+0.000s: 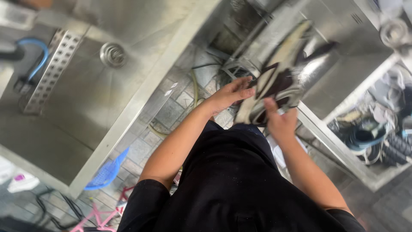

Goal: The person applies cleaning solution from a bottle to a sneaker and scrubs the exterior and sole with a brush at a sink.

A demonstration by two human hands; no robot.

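We look down on two bare hands holding a shiny round metal pan (296, 71) out in front of a black shirt (231, 180). The pan is blurred, tilted on edge, with dark patches across its inside. Our left hand (231, 92) lies against the pan's near left rim, fingers stretched and pressed flat to it rather than curled, so it steadies more than it grips. Our right hand (279, 120) is at the lower rim, just below the pan; its fingers look folded around the edge or around something small held there, but the blur keeps us from telling which.

Well off to the left of the left hand sits a steel sink (81, 99) with a round drain (113, 54) and a perforated metal strip (49, 71) beside a blue hose (36, 51). Beyond the right hand, past a steel counter edge (339, 146), lies a tub of stacked dishes (377, 129). Below the left arm, on the tiled floor (171, 107), stands a blue plastic basket (105, 174).
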